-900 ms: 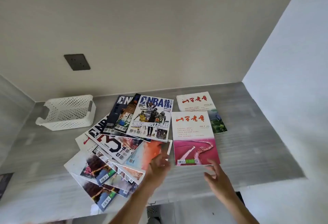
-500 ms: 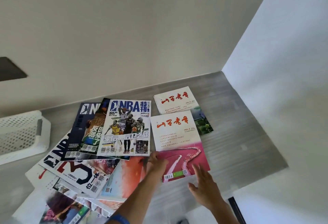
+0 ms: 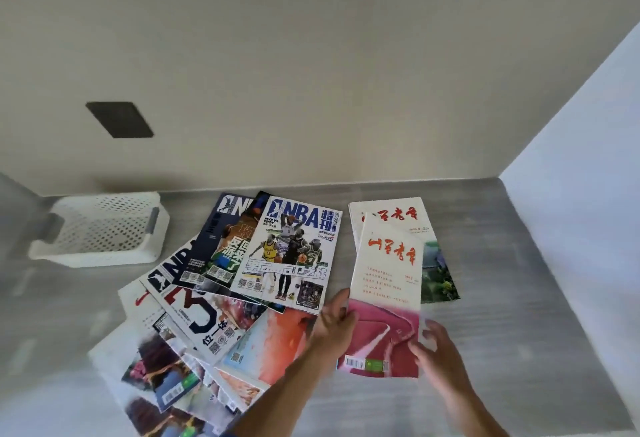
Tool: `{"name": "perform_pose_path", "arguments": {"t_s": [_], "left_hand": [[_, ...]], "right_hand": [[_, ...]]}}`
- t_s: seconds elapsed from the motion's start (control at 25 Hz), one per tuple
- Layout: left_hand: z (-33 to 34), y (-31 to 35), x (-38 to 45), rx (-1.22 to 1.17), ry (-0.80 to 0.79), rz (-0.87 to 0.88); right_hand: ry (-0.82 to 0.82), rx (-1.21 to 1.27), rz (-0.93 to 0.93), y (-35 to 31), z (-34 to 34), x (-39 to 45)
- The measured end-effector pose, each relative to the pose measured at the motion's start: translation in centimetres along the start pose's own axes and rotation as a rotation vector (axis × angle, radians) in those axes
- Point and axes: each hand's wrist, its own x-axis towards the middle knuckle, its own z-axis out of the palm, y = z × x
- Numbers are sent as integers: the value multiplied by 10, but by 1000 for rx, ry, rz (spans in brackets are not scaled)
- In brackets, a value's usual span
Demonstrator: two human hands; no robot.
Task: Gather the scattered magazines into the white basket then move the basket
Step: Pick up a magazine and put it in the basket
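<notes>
Head view. Both hands hold the pink-and-white glossy magazine with red characters [image 3: 386, 298]. The left hand [image 3: 334, 320] grips its left edge, fingers curled round it; the right hand [image 3: 437, 350] takes its right edge near the lower corner, though blur hides how those fingers lie. The magazine's far end tilts up over a second white magazine with red characters and a green photo [image 3: 434, 263], beyond the fingertips.

Left of the left fingers, a fan of overlapping glossy magazines [image 3: 214, 298] spreads across the grey wood-grain shelf [image 3: 519, 315], a blue-and-white NBA cover [image 3: 289, 253] uppermost. Farther left and beyond, well apart from both hands, the white perforated plastic basket [image 3: 104, 232] stands against the back wall, rectangular, with handle cutouts.

Open shelf lies right of the right fingers up to the white side wall [image 3: 571, 194]. A dark square wall plate [image 3: 119, 119] is set in the cream back wall.

Versus 0.5 s ago: the pink magazine lay flat under the fingertips; now it is lifted and overlaps the green one.
</notes>
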Motion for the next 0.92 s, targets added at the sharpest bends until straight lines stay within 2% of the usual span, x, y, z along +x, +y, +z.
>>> {"name": "perform_pose_path", "arguments": {"t_s": [0.08, 0.16, 0.24, 0.32, 0.44, 0.56, 0.76, 0.84, 0.92], "left_hand": [[-35, -3, -23, -92, -27, 69], [-85, -4, -51, -164, 23, 75], [-142, -3, -78, -231, 145, 95], [-196, 1, -103, -224, 337, 82], [-262, 3, -127, -76, 629, 27], [-333, 1, -137, -90, 824, 0], [-464, 25, -108, -303, 860, 139], [-513, 42, -84, -287, 857, 189], [-554, 57, -59, -212, 756, 228]], "right_hand": [[-107, 198, 106, -29, 3, 19], [-307, 211, 132, -57, 27, 23], [-411, 178, 80, -89, 65, 13], [-432, 188, -37, -122, 108, -5], [-380, 200, -218, -170, 169, -34], [-358, 166, -364, -211, 235, -63], [-318, 152, -456, -282, 349, -74], [-249, 160, -465, -316, 393, -62], [-256, 188, -469, -348, 429, -48]]}}
